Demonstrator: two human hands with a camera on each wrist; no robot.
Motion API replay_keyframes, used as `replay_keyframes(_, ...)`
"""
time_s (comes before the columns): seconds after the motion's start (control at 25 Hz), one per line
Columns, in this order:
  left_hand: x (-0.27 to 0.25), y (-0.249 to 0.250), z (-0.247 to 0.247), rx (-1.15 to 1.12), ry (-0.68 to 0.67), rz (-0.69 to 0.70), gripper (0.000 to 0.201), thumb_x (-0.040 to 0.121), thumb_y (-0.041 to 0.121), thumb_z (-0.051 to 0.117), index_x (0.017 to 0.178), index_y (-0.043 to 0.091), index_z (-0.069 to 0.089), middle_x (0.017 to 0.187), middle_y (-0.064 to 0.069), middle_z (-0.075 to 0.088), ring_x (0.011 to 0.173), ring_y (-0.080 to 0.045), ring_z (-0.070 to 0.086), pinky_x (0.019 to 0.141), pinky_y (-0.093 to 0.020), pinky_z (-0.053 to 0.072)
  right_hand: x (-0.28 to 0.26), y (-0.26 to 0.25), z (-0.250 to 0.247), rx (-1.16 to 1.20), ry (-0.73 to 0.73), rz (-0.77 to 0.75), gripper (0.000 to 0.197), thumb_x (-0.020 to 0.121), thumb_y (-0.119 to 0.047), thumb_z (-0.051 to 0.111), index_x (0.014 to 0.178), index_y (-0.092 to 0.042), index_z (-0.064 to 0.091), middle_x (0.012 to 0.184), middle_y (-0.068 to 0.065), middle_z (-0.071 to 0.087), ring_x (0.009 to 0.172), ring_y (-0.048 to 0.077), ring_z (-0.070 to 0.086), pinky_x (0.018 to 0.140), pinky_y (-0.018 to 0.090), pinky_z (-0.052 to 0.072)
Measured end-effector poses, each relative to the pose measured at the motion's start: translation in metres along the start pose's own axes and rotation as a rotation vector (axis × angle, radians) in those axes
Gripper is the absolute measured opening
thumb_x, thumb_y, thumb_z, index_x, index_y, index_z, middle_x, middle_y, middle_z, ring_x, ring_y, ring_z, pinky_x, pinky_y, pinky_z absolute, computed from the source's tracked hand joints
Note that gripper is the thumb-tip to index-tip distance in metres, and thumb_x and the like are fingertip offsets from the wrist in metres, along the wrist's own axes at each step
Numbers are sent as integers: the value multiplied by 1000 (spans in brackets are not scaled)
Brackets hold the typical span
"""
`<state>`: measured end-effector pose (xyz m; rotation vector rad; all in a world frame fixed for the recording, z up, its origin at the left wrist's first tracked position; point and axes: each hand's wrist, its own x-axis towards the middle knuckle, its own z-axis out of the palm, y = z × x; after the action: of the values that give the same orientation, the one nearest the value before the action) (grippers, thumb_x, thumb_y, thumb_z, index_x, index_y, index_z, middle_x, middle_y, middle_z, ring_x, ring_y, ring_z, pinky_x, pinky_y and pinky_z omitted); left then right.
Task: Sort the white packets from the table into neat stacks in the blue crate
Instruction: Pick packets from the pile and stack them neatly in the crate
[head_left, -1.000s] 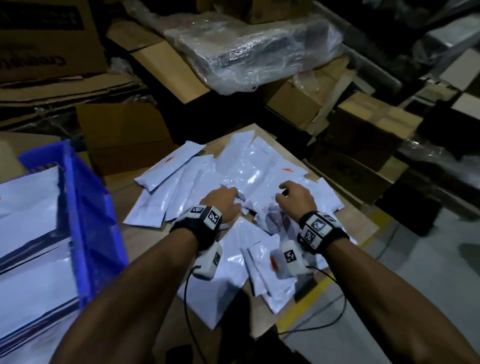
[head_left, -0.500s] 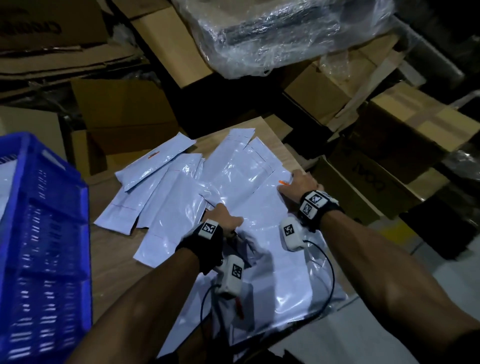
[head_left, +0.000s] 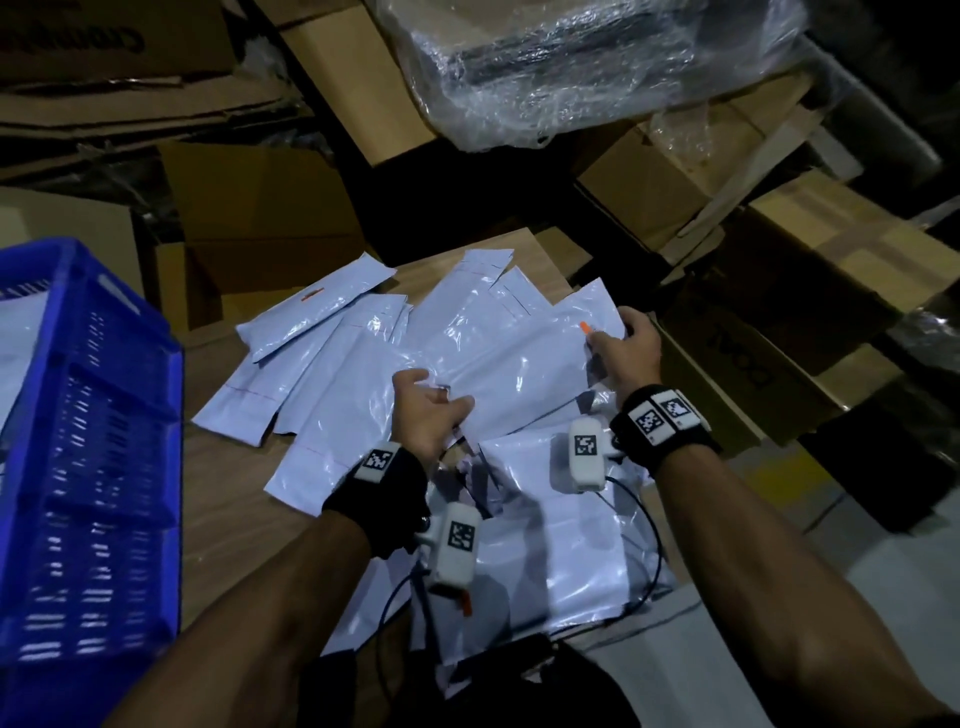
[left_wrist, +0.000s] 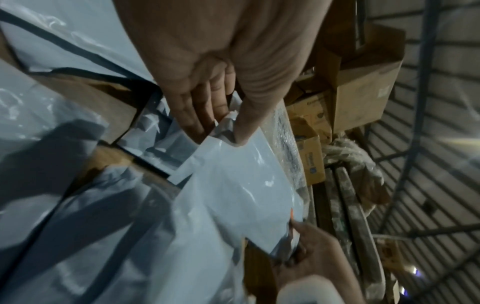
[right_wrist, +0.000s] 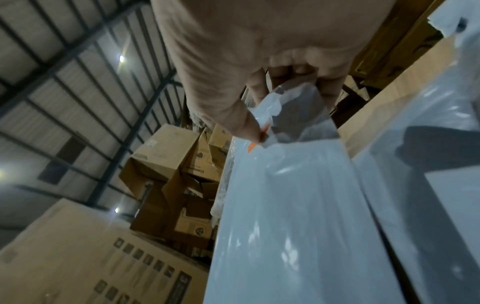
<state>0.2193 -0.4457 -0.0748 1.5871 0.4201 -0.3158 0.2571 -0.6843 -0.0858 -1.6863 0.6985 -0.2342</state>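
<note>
Several white plastic packets lie scattered on the wooden table. One large white packet with a small orange mark is held up between both hands. My left hand pinches its near left corner, thumb on top, as the left wrist view shows on the packet. My right hand pinches the far right corner by the orange mark, seen in the right wrist view on the packet. The blue crate stands at the left, with white packets inside at its far left.
More white packets lie under my wrists at the table's near edge. Cardboard boxes crowd the right and back, and a plastic-wrapped bundle sits behind the table. Grey floor lies at the lower right.
Both hands took hold of one large packet and spread apart; the right hand moved to its far right corner. The packet is now raised off the pile. The view shifted right.
</note>
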Motion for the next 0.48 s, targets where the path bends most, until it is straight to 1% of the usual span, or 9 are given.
replay_keyframes(0.04, -1, 6, -4, -92, -13, -4, 51, 83, 0, 72, 121, 13, 40, 91, -6, 53, 65, -19, 54, 55, -27, 49, -3, -4, -2, 81, -15, 20, 35, 83, -12, 71, 116, -14, 62, 99, 13, 71, 68, 18, 65, 56, 29, 54)
replay_keyframes(0.08, -1, 12, -9, -165, -21, 3, 43, 84, 0, 71, 118, 9, 45, 86, -8, 54, 66, -22, 52, 60, -31, 48, -6, -8, -2, 136, -42, 41, 36, 83, -8, 70, 118, -12, 63, 94, 13, 71, 62, 16, 63, 52, 27, 51)
replay_keyframes(0.12, -2, 18, -14, -214, -23, 25, 28, 85, 1, 70, 107, 5, 53, 79, -9, 55, 67, -23, 53, 66, -34, 47, -7, -10, -3, 191, -74, 55, 37, 83, -4, 70, 119, -9, 63, 91, 14, 71, 60, 17, 61, 51, 27, 50)
replay_keyframes(0.16, -3, 24, -20, -231, -21, 42, 13, 87, 4, 69, 91, 5, 57, 73, -9, 56, 68, -23, 55, 69, -36, 47, -10, -12, -3, 250, -104, 65, 39, 82, 0, 69, 119, -6, 64, 90, 17, 70, 60, 20, 60, 53, 27, 51)
replay_keyframes(0.2, -5, 29, -26, -242, -20, 66, 14, 90, 7, 67, 81, 6, 56, 69, -6, 59, 66, -22, 58, 69, -34, 50, -12, -15, -2, 311, -131, 78, 41, 80, 3, 70, 120, -4, 64, 88, 18, 69, 62, 23, 57, 54, 28, 51)
replay_keyframes(0.24, -7, 35, -33, -248, -32, 83, 17, 93, 11, 64, 79, 7, 55, 70, -5, 62, 65, -20, 61, 66, -32, 52, -17, -18, -2, 363, -155, 87, 42, 79, 5, 70, 119, -3, 64, 87, 18, 68, 64, 25, 57, 55, 28, 52)
replay_keyframes(0.36, -15, 48, -52, -268, -60, 132, 15, 98, 21, 56, 94, 7, 58, 86, -6, 68, 75, -16, 65, 66, -28, 56, -35, -29, 1, 453, -214, 75, 36, 80, 8, 70, 113, -4, 64, 83, 10, 74, 66, 22, 69, 56, 30, 55)
replay_keyframes(0.4, -16, 50, -60, -256, -43, 142, 14, 99, 21, 55, 95, 8, 59, 86, -5, 69, 74, -15, 66, 66, -26, 55, -40, -31, 3, 472, -226, 74, 35, 80, 9, 70, 112, -3, 63, 82, 8, 74, 67, 20, 71, 57, 30, 56)
replay_keyframes(0.48, -20, 52, -71, -239, 24, 174, 11, 98, 17, 55, 93, 9, 62, 76, 1, 70, 66, -11, 65, 60, -21, 53, -49, -31, 7, 479, -236, 63, 36, 80, 10, 70, 114, 1, 61, 83, 11, 74, 67, 20, 71, 60, 33, 59)
